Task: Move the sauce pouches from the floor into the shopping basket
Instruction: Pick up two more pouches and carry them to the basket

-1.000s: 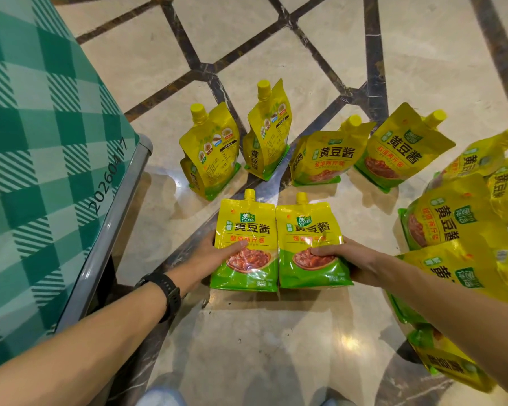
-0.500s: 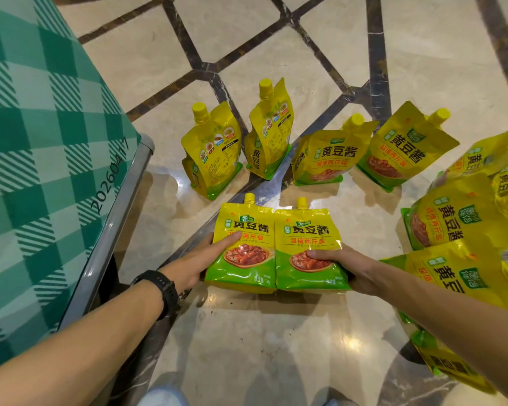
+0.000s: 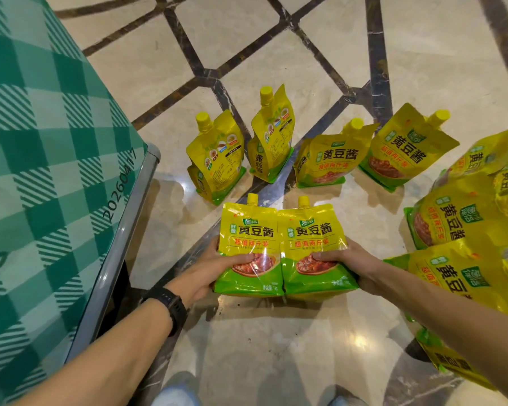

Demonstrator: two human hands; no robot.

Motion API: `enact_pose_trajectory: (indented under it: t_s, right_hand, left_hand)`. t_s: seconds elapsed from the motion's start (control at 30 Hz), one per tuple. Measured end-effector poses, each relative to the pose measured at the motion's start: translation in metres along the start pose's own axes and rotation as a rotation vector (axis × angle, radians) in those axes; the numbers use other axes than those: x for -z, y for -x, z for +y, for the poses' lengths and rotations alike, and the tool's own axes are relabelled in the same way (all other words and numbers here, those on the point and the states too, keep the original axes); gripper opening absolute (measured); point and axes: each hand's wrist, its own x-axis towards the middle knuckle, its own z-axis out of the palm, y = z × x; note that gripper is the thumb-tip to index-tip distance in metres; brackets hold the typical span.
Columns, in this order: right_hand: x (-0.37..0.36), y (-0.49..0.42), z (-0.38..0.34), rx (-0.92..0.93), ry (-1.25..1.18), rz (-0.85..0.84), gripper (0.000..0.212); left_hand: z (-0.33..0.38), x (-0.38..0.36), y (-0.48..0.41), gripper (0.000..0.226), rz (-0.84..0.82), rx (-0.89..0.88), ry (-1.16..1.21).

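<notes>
Pouches come first: your left hand (image 3: pixel 214 271) grips the left pouch (image 3: pixel 250 238) and your right hand (image 3: pixel 343 265) grips the right pouch (image 3: pixel 311 238), fingers (image 3: pixel 217 249) wrapped round the outer edges, thumbs on the fronts; the two touch side by side, low at the floor (image 3: pixel 276 332), nearer you than four upright pouches (image 3: pixel 324 159); a heap of pouches (image 3: pixel 452 218) lies at the right. Press the pair together and hold the spouts upward so neither sags or slips; the green checked fabric (image 3: pixel 41 171) with its metal rim (image 3: pixel 121 238) at left may be the basket; that is unclear.
</notes>
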Motion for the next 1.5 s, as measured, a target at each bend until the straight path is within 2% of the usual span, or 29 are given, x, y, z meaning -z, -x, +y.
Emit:
enact_pose_trajectory:
  t_s: [0.17, 0.33, 0.43, 0.53, 0.6, 0.7, 0.83, 0.9, 0.93, 1.0, 1.07, 1.3, 1.5]
  right_hand:
    - [-0.006, 0.051, -0.036, 0.067, -0.045, 0.02, 0.054]
    - [-0.014, 0.154, -0.089, 0.095, -0.128, 0.065, 0.055]
    - [-0.023, 0.236, -0.129, 0.095, -0.182, 0.092, 0.055]
    - [-0.029, 0.328, -0.175, 0.102, -0.207, 0.129, 0.049]
    - [-0.03, 0.392, -0.209, 0.102, -0.223, 0.136, 0.06]
    - [-0.031, 0.488, -0.259, 0.109, -0.253, 0.159, 0.074]
    - [-0.029, 0.611, -0.321, 0.154, -0.286, 0.204, 0.105]
    - [-0.026, 0.663, -0.345, 0.182, -0.311, 0.201, 0.104]
    - [-0.024, 0.686, -0.355, 0.197, -0.317, 0.203, 0.096]
    - [-0.019, 0.726, -0.369, 0.247, -0.342, 0.22, 0.071]
    - [-0.019, 0.757, -0.379, 0.29, -0.375, 0.253, 0.058]
    - [-0.028, 0.806, -0.382, 0.374, -0.555, 0.436, 0.051]
    - [-0.049, 0.83, -0.366, 0.383, -0.616, 0.582, 0.061]
  left_hand:
    - [0.049, -0.015, 0.056, 0.075, 0.049, -0.074, 0.084]
    - [0.126, -0.033, 0.153, 0.083, 0.014, -0.086, 0.004]
    - [0.175, -0.05, 0.228, 0.078, -0.018, -0.072, 0.027]
    - [0.226, -0.068, 0.312, 0.097, -0.009, -0.058, 0.015]
    - [0.264, -0.083, 0.37, 0.116, -0.012, -0.059, 0.004]
    - [0.324, -0.107, 0.459, 0.118, -0.027, -0.074, -0.001]
    - [0.4, -0.145, 0.571, 0.125, -0.081, -0.085, -0.007]
    - [0.426, -0.163, 0.616, 0.125, -0.107, -0.105, -0.011]
    - [0.437, -0.171, 0.634, 0.124, -0.123, -0.125, -0.022]
    - [0.456, -0.187, 0.66, 0.123, -0.144, -0.167, -0.06]
    - [0.473, -0.202, 0.675, 0.122, -0.174, -0.205, -0.096]
    - [0.518, -0.231, 0.684, 0.121, -0.356, -0.263, -0.225]
    - [0.535, -0.246, 0.677, 0.114, -0.547, -0.236, -0.323]
